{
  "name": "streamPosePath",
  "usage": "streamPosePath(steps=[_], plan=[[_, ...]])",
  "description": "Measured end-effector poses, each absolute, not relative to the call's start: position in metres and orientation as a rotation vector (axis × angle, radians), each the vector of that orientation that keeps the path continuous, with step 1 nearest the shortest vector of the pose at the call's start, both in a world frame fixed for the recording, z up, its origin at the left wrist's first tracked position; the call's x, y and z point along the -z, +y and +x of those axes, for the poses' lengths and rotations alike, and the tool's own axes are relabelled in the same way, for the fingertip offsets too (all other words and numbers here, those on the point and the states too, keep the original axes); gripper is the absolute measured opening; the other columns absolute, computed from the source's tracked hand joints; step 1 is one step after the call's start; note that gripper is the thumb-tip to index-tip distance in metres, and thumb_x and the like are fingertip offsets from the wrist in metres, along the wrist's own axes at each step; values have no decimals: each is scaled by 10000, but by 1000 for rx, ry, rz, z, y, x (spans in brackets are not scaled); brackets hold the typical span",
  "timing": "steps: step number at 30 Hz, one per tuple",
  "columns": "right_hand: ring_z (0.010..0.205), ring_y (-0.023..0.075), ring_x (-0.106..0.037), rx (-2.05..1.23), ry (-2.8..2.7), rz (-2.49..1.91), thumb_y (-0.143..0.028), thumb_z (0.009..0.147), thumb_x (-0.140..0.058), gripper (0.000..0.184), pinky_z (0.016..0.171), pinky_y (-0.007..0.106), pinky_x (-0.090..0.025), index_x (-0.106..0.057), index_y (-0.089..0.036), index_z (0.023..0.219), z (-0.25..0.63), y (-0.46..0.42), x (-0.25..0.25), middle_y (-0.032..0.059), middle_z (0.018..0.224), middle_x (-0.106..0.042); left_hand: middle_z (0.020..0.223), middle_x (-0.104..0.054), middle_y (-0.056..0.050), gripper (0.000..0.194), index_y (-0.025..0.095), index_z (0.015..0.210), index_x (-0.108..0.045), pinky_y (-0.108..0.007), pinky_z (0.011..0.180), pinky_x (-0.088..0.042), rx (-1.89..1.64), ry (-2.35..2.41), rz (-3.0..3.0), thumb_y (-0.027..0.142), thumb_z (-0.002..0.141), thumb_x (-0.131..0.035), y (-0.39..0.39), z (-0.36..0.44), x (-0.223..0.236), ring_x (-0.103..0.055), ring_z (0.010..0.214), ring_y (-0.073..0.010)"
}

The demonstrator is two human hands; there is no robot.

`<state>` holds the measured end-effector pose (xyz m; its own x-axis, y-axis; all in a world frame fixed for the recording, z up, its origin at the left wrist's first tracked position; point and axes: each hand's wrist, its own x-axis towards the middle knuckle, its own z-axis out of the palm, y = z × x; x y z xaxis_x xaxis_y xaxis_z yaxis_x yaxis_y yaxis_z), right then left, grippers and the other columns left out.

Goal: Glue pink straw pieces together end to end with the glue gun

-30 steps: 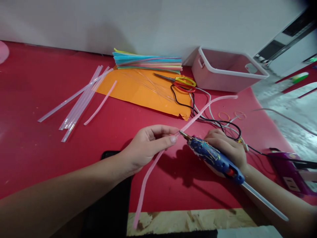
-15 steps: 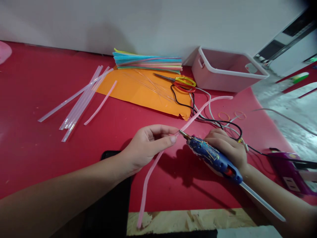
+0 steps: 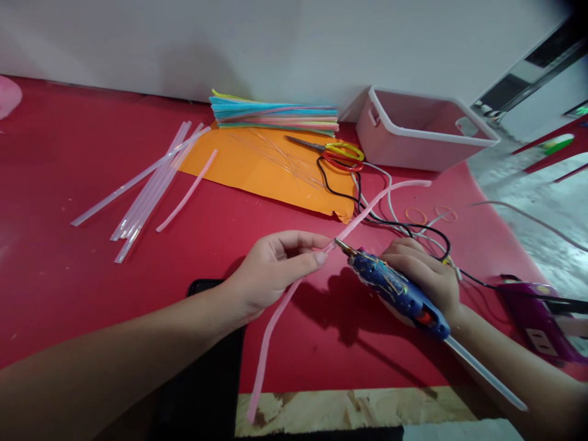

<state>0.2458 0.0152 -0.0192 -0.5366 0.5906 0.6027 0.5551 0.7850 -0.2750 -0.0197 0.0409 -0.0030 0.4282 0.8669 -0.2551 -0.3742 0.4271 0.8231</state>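
Between thumb and fingers, my left hand (image 3: 280, 266) pinches a long pink pipe cleaner (image 3: 362, 214) near its middle. One end of it reaches up to the right, the other hangs toward the front edge. My right hand (image 3: 422, 275) is wrapped round a blue hot glue gun (image 3: 390, 285) smeared with dried glue. The gun's metal nozzle touches the pipe cleaner just right of my left fingertips. A clear glue stick (image 3: 489, 376) sticks out of the gun's rear. A shorter pink pipe cleaner (image 3: 187, 191) lies on the red table (image 3: 114, 294).
Several clear glue sticks (image 3: 149, 193) lie at left. Behind are a bundle of coloured pipe cleaners (image 3: 275, 115), an orange sheet (image 3: 239, 162), scissors (image 3: 340, 153) and a pink bin (image 3: 413, 141). Cables (image 3: 399, 226) run right to a purple power strip (image 3: 542, 324). Rubber bands (image 3: 416, 215) lie nearby.
The nozzle has slid slightly up and right along the pipe cleaner, away from my left fingertips. The pipe cleaner's lower end has swung a little left.
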Motion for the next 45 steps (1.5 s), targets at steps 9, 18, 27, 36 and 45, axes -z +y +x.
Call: streamPosePath(steps=[9, 18, 27, 36, 45], plan=[[673, 186, -585, -76, -2256, -839, -144, 878, -615, 217, 683, 382, -521, -613, -192, 1089, 245, 15, 20, 34, 756, -614, 776, -705, 38, 132, 196, 860, -814, -197, 701, -485, -817, 714, 726, 205, 738, -862, 42, -20, 5, -590, 662, -48], [676, 165, -580, -69, -2274, -859, -146, 865, -638, 194, 693, 363, -518, -604, -170, 1054, 245, 15, 18, 32, 771, -603, 750, -703, 34, 183, 194, 916, -824, -206, 691, -478, -808, 717, 748, 191, 735, -850, 42, -22, 3, -576, 647, -53], [662, 175, -581, -40, -2261, -883, -177, 899, -617, 175, 697, 375, -519, -598, -213, 1069, 243, 14, 17, 23, 760, -607, 732, -722, 43, 187, 229, 907, -840, -181, 672, -480, -815, 696, 731, 163, 732, -846, 42, -21, 2, -589, 630, -42], [700, 174, -567, -58, -2268, -908, -186, 877, -627, 202, 701, 352, -508, -592, -179, 1076, 250, 14, 18, 34, 787, -589, 725, -716, 50, 183, 250, 935, -844, -150, 655, -472, -811, 683, 779, 164, 776, -822, 43, -23, 4, -579, 624, -30], [703, 187, -566, -58, -2262, -928, -182, 869, -624, 216, 682, 357, -504, -591, -197, 1082, 250, 13, 19, 32, 791, -591, 699, -711, 41, 205, 239, 918, -849, -173, 638, -478, -810, 655, 734, 134, 743, -829, 42, -22, -1, -588, 599, -43]])
